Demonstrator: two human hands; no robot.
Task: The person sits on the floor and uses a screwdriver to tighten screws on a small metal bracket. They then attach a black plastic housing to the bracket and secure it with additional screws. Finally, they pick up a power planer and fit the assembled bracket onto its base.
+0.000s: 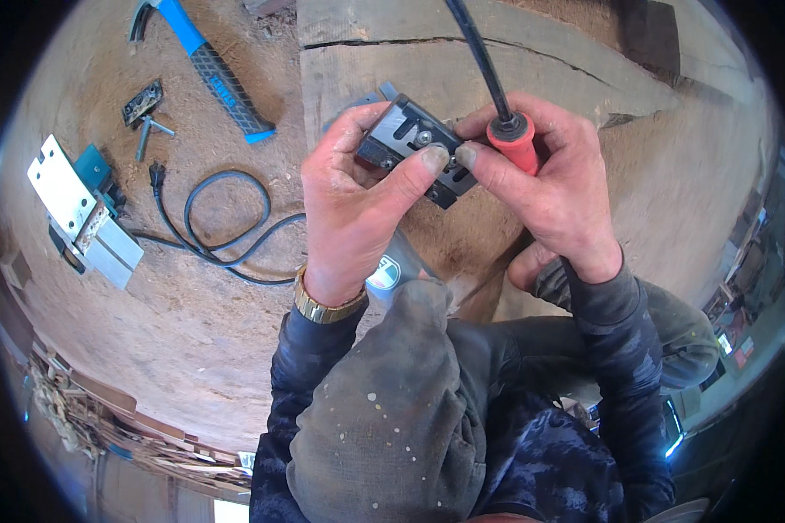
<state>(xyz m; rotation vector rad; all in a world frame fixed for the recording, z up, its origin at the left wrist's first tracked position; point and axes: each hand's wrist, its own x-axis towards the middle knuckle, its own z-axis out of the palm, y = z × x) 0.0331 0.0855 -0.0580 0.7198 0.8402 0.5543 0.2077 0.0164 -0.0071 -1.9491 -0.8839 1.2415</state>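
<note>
Both of my hands are raised over the dirt floor, close together. My left hand (pixel 349 192) grips a black and silver metal block (pixel 423 139) with slots and round bolt heads, its thumb pressed on the face. My right hand (pixel 549 179) has a red-handled tool (pixel 515 144) tucked in its curled fingers; the tool's long dark shaft points up and away from the block. My right thumb and forefinger also pinch the block's right end, near a bolt. Whether they hold a small part there is hidden.
On the dirt at left lie a blue claw hammer (pixel 222 87), a small dark metal part (pixel 142 102), a T-shaped key (pixel 144 135) and a teal power tool (pixel 93 170) with a pale plate and a coiled black cord (pixel 187 231). A cracked wooden plank (pixel 384 52) lies beyond my hands.
</note>
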